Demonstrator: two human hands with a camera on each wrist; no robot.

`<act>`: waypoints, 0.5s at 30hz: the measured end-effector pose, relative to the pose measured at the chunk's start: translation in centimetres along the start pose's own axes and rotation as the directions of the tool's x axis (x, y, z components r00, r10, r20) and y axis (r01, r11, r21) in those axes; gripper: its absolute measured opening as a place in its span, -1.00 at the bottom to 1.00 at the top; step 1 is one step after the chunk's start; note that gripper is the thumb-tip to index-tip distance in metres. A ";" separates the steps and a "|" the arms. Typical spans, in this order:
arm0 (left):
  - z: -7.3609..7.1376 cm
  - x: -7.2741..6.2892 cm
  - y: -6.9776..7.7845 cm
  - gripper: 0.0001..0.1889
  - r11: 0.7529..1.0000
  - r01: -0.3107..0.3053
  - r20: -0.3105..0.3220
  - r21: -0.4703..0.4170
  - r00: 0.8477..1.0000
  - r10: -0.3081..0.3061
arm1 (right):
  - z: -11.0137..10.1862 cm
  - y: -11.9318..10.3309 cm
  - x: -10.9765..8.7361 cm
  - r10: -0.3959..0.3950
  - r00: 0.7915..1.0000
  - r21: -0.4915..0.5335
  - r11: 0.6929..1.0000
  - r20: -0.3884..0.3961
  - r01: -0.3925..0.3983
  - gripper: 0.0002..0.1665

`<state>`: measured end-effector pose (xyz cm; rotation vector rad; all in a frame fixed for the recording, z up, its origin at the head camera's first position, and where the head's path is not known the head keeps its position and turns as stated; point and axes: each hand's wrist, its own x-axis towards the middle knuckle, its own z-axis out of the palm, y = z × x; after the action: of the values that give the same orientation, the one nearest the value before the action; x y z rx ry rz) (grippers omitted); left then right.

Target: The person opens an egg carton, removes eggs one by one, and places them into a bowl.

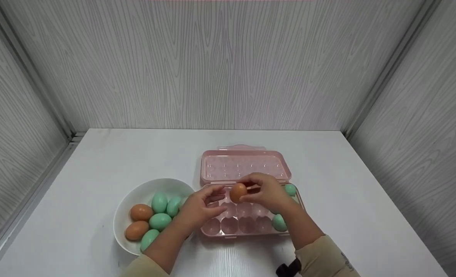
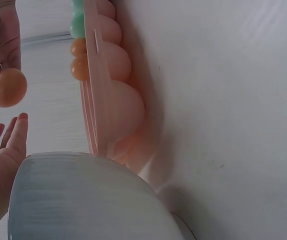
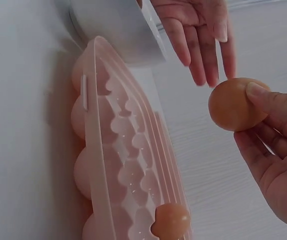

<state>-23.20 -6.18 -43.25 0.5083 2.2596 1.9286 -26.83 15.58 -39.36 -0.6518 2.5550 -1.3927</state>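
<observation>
Between thumb and fingers my right hand (image 1: pixel 268 192) pinches a brown egg (image 1: pixel 238 192) above the pink egg carton (image 1: pixel 232 235). My left hand (image 1: pixel 199 206) reaches toward that egg with its fingers extended and nothing in them; in the right wrist view its fingertips (image 3: pixel 211 77) come right up to the egg. The carton lies open, its lid (image 1: pixel 245 165) folded back. Green eggs (image 1: pixel 279 222) sit in its right end, and a brown egg (image 3: pixel 172 221) shows in one of its cups. My right hand and forearm hide part of that end.
A white bowl (image 1: pixel 121 209) stands left of the carton, close beside it, holding several green eggs (image 1: pixel 160 222) and brown eggs (image 1: pixel 137 231). My left forearm crosses over the bowl's right side. Wood-grain panels (image 1: pixel 228 65) enclose the white table (image 1: pixel 347 215) at the back and sides.
</observation>
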 end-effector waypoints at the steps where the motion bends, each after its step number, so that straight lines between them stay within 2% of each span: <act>1: 0.1 0.0 0.0 -0.40 1.000 -0.007 0.001 0.008 1.000 0.007 | 0.2 -0.2 0.1 -0.003 1.000 -0.001 1.000 0.004 0.003 -0.56; 6: 0.3 -0.1 0.5 -0.41 0.998 0.004 -0.010 0.058 1.000 -0.003 | 0.9 -0.7 0.4 -0.024 0.999 -0.017 1.000 0.021 0.024 -0.54; 13: 0.7 -0.6 3.2 -0.43 0.998 0.029 -0.034 0.064 0.999 -0.026 | 1.7 -1.3 0.6 -0.017 0.999 0.004 1.000 0.040 0.017 -0.55; 15: 0.7 -0.5 3.0 -0.43 0.997 0.038 -0.044 0.069 0.998 -0.035 | 1.9 -1.5 0.6 -0.019 0.999 0.011 1.000 0.042 0.018 -0.56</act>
<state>-22.01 -5.32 -40.53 0.4354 2.3527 1.8667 -26.29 13.15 -39.15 -0.6968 2.5140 -1.3827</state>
